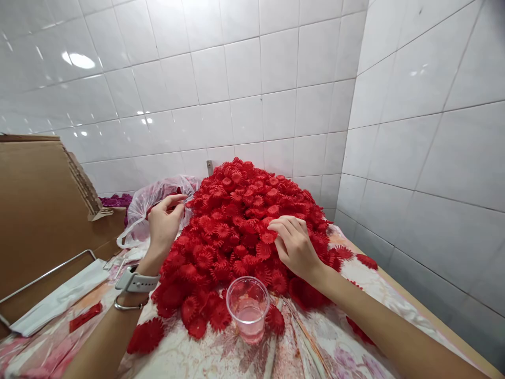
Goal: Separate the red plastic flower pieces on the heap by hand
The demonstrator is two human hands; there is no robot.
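Note:
A tall heap of red fringed flower pieces point(232, 221) covers the middle of the table. Over its right side, my right hand point(294, 245) has thumb and fingers closed on one red flower piece point(269, 237). My left hand point(164, 223), wearing a watch and a bracelet, hovers at the heap's left edge beside a clear plastic bag point(140, 210). Its fingers are bent, with a gap between thumb and forefinger and nothing visible in it. Between my arms, in front of the heap, stands a clear plastic cup point(249, 310) with some liquid in the bottom.
At left stands a cardboard box point(35, 210), with a white folded sheet point(59, 300) and a metal rod near it. Purple pieces point(116, 201) show behind. Thin sticks point(302, 337) lie right of the cup on the floral cloth point(189, 358). Tiled walls point(244, 68) bound the table.

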